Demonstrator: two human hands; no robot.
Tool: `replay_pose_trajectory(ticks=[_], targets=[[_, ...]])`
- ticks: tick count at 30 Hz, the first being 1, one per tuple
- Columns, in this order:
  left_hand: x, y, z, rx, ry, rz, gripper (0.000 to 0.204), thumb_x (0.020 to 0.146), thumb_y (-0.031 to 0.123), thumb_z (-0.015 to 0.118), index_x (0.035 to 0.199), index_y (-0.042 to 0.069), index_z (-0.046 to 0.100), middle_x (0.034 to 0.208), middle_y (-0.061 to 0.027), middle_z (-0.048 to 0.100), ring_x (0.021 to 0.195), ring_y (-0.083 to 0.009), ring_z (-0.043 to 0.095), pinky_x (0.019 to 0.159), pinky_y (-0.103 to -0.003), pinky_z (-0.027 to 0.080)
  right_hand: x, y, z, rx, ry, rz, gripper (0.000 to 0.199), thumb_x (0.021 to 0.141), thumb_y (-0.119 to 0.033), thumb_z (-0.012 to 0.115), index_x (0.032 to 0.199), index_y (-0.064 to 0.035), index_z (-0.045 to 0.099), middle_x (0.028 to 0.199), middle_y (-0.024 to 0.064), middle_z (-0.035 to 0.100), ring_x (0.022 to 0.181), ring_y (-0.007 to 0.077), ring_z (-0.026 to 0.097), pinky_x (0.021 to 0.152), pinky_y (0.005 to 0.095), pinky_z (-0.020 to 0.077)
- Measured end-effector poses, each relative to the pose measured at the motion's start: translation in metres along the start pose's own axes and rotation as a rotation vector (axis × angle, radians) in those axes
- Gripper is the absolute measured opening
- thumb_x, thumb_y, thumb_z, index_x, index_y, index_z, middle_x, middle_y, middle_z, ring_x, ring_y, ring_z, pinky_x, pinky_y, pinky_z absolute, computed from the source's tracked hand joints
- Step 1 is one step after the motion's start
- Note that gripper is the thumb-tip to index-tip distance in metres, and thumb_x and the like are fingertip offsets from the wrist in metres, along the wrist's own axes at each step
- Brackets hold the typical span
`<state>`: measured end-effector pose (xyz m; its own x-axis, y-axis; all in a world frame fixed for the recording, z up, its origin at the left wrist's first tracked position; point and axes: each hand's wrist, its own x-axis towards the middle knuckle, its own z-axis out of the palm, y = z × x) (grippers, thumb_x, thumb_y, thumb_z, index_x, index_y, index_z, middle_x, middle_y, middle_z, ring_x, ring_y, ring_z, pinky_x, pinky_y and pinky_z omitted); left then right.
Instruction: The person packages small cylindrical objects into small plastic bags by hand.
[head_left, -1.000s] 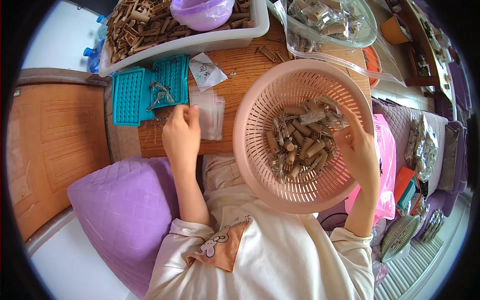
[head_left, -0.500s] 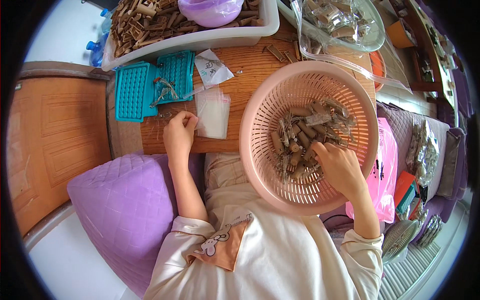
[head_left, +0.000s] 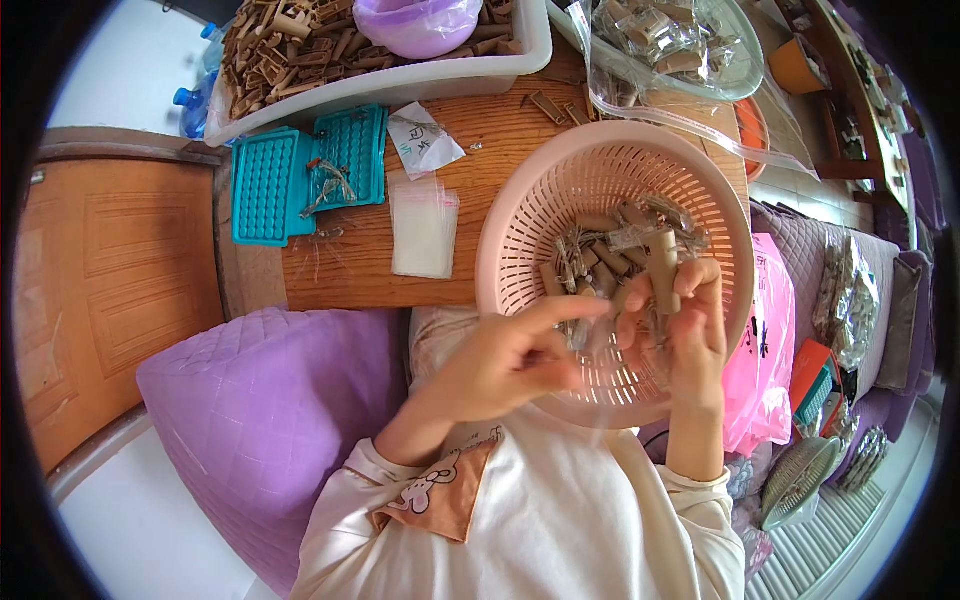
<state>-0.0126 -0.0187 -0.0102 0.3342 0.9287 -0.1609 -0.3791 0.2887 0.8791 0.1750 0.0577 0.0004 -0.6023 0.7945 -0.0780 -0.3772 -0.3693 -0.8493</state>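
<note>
Along the table's (head_left: pixel 478 185) left edge I see teal trays (head_left: pixel 270 185), strands lying across one. A white tub (head_left: pixel 515 66) at the back edge holds a great heap of brown pieces. Clear bags (head_left: pixel 422 235) lie stacked near the front edge, so plenty remain. The left hand (head_left: pixel 515 360) points its index finger toward the right; some clear film blurs beside it, but I can't tell whether it's gripped. The pink basket (head_left: pixel 490 290) overhangs the front edge by the right corner, many tubes (head_left: pixel 603 262) left inside. Above it, one brown tube (head_left: pixel 662 270) stands pinched upright in the fingers of the right hand (head_left: pixel 695 325), seemingly unwrapped. Wrapped pieces (head_left: pixel 683 42), apparently finished ones, fill the pale green basin (head_left: pixel 740 82) by the back right corner.
</note>
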Motion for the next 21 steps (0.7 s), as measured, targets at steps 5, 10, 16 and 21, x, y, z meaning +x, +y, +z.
replay_pose_trajectory(ticks=[5,10,16,21], targets=[[0.012,-0.016,0.040,-0.067,0.299,0.071,0.043,0.083,0.012,0.060,0.116,0.004,0.034,0.072,-0.0018,0.059,0.063,-0.0057,0.052,0.056,-0.020,0.040,0.004,0.015,0.018,-0.043,0.188,-0.207,0.024,0.089,-0.018,0.048,0.097,-0.0143,0.026,0.088,0.0137,0.046,0.073,0.0189,0.049,0.063,0.0289,0.0435],[0.006,-0.021,0.054,0.199,0.241,-0.098,0.046,0.079,0.006,0.062,0.115,0.004,0.033,0.076,-0.0084,0.060,0.071,-0.0086,0.058,0.058,-0.019,0.043,0.011,0.015,0.021,0.185,0.373,-0.352,0.027,0.090,-0.016,0.045,0.112,-0.0175,0.030,0.089,0.0100,0.046,0.082,0.0184,0.046,0.067,0.0311,0.0426],[0.015,-0.031,0.053,0.464,0.415,0.139,0.034,0.079,0.006,0.061,0.107,0.001,0.042,0.078,-0.0093,0.062,0.067,-0.0141,0.060,0.056,-0.024,0.046,0.009,0.015,0.033,0.146,0.401,-0.314,0.037,0.091,-0.016,0.043,0.125,-0.0104,0.029,0.101,0.0099,0.050,0.084,0.0145,0.048,0.069,0.0278,0.0437],[0.017,-0.014,0.028,0.643,0.550,0.476,0.023,0.076,0.003,0.062,0.097,0.005,0.052,0.074,-0.0080,0.062,0.062,-0.0150,0.062,0.054,-0.023,0.047,0.002,0.014,0.034,-0.018,0.262,0.019,0.035,0.091,-0.013,0.042,0.123,0.0007,0.037,0.106,0.0100,0.053,0.097,0.0161,0.052,0.079,0.0269,0.0436]])
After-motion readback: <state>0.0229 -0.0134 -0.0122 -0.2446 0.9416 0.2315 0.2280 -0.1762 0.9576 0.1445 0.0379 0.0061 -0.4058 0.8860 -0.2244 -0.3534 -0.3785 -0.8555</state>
